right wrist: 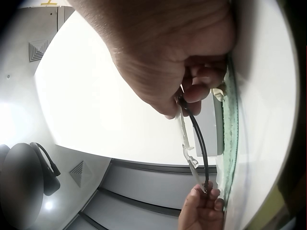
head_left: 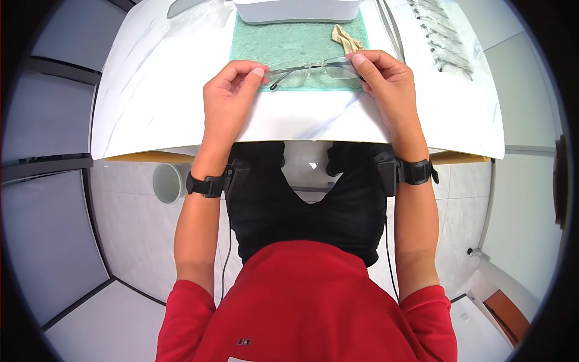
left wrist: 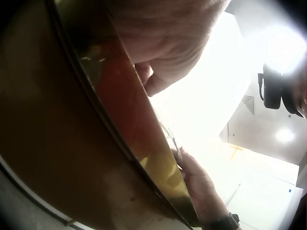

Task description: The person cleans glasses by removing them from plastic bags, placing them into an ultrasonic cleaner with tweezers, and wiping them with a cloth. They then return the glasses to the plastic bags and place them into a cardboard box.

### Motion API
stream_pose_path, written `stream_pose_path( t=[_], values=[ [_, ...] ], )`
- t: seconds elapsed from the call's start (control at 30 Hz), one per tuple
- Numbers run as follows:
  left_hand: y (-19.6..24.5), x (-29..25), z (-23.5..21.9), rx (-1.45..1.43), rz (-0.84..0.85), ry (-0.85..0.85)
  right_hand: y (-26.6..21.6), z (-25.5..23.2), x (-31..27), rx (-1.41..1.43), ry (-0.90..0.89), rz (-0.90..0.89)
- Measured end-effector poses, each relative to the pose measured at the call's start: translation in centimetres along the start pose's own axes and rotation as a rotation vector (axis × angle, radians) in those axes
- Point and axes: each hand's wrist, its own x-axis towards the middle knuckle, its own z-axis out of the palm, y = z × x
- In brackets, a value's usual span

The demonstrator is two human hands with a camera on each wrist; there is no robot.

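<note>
Nearest is the person's red shirt. Beyond it, fingers of the left hand and right hand pinch opposite ends of clear-lensed eyeglasses, held above the near part of a green towel on the table. Farther off, a crumpled beige cloth lies near a white box.

Loads of room by the table's left edge tbh; glasses block the near-side middle, box the far middle, packets the right.
</note>
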Motion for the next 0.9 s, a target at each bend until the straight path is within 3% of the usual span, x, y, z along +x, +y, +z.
stream_pose_path(
  t=[0.7,0.9],
  values=[
    [-0.1,0.1,0.0,-0.023,-0.020,0.007,-0.6,0.2,-0.1,-0.032,0.014,0.024],
    [-0.8,0.2,-0.2,0.076,-0.001,-0.064,-1.2,0.4,-0.3,-0.033,0.026,0.060]
  ],
)
